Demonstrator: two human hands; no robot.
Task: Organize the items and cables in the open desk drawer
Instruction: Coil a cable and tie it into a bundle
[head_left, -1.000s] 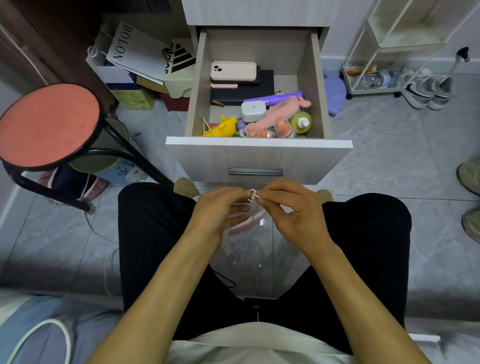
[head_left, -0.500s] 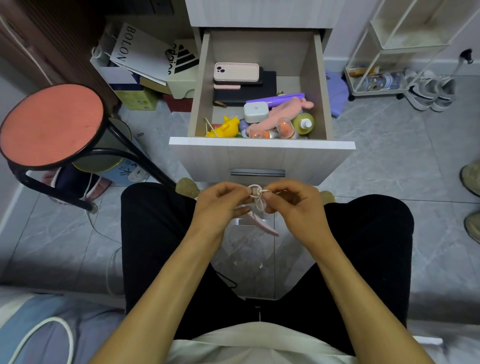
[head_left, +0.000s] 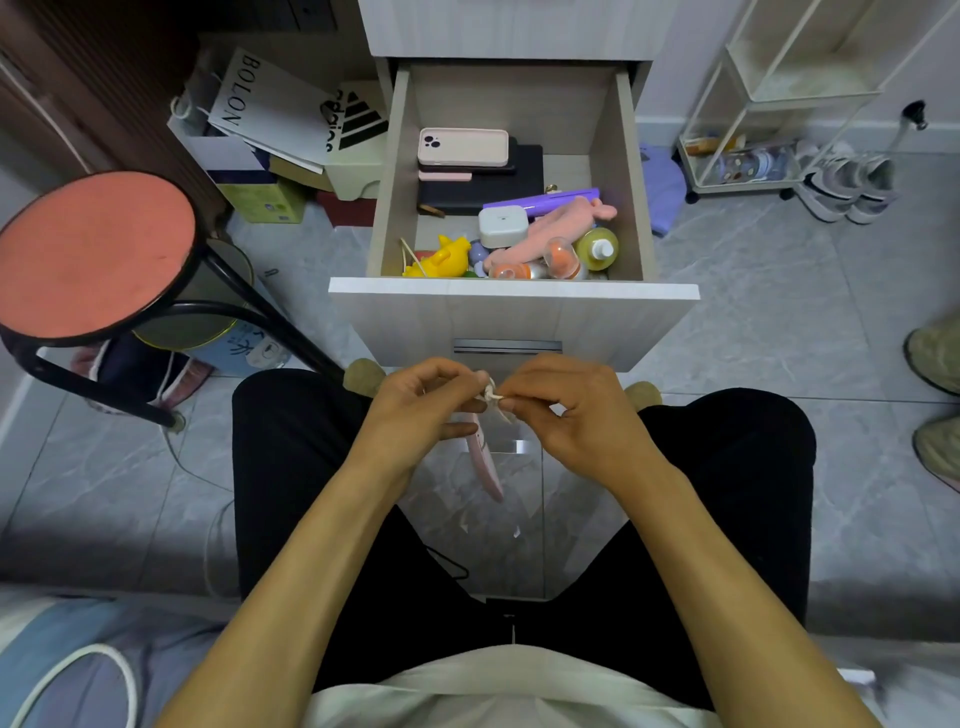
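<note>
The open drawer (head_left: 514, 292) stands straight ahead of my knees. Inside lie a pink phone (head_left: 462, 146) on a black case (head_left: 488, 182), a white box (head_left: 503, 226), a purple stick (head_left: 540, 200), a pink plush (head_left: 550, 228), a yellow duck toy (head_left: 441, 257), orange capsules (head_left: 558, 257) and a green-yellow bottle (head_left: 597, 248). In front of the drawer, my left hand (head_left: 423, 410) and my right hand (head_left: 566, 410) both pinch a small white cord (head_left: 491, 396), bunched into a knot between the fingertips. A pink strip (head_left: 485, 460) hangs below the hands.
A red-topped stool (head_left: 93, 254) stands at the left. Paper bags and boxes (head_left: 270, 119) are stacked left of the drawer. A wire rack (head_left: 769, 104) and shoes (head_left: 841, 187) sit at the right. Another person's shoes (head_left: 935, 358) show at the right edge.
The cord loop seen half a second ago has been drawn into a tight small bunch between my fingertips. The pink strip now hangs lower and straighter.
</note>
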